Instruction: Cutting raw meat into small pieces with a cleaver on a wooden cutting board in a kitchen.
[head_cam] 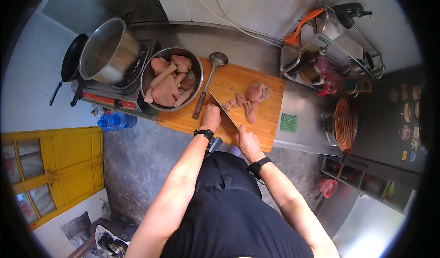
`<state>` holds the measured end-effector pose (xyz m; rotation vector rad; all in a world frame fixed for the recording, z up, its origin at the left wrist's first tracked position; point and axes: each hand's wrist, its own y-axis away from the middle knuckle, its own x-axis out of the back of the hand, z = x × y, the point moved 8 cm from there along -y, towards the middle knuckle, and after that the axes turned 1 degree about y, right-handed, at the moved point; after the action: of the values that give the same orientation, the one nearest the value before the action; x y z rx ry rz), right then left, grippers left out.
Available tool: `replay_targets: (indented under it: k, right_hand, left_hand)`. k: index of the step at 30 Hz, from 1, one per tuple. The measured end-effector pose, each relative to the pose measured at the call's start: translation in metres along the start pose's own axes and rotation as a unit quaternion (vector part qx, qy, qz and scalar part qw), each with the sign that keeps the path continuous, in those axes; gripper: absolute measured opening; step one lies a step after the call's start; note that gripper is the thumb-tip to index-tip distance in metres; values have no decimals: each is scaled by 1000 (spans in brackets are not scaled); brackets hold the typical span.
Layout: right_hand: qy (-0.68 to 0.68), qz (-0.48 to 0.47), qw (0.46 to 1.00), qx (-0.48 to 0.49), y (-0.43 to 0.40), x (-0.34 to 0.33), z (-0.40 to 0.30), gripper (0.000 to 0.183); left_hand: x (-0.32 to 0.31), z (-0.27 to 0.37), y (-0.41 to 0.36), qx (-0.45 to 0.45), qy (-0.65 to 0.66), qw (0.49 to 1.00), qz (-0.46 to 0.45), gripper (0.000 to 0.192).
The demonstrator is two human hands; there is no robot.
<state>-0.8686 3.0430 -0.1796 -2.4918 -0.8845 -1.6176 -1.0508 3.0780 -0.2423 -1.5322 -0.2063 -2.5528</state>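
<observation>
My right hand [248, 142] grips the handle of a kitchen knife [224, 110], its blade slanting up and left over a wooden cutting board [254, 74]. My left hand [211, 116] rests at the board's near edge, left of the blade; its fingers are bent, and what lies under them is hidden. Right of the blade lie several small cut pieces of meat [248, 107] and a larger rounded lump of meat [257, 91]. A metal ladle [210, 76] lies across the board's left part. Beside it, a steel bowl [200, 93] holds large pieces of pale pink meat [166, 90].
A large pot [118, 62] stands on a gas stove [103, 89] at the left, beside a black frying pan [74, 57]. Right of the board lies a green scouring cloth [289, 122]. A wire rack [330, 41] stands behind, and a woven strainer [343, 124] lies farther right.
</observation>
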Motion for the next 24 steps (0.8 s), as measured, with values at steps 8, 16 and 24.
replay_targets:
  k: [8,16,24]
  right_hand:
    - [-59,58,995,-55,-2,17,48,31]
    - [-47,99,992,-57,5,43,58,22]
    - [-79,137,986,-47,33,65,37,14]
  left_hand:
    - [41,3,30,24,79,996,26,24]
    - [33,22,6,43,134,989,37,15]
    - [31,46,1,-18,136,989,47,19]
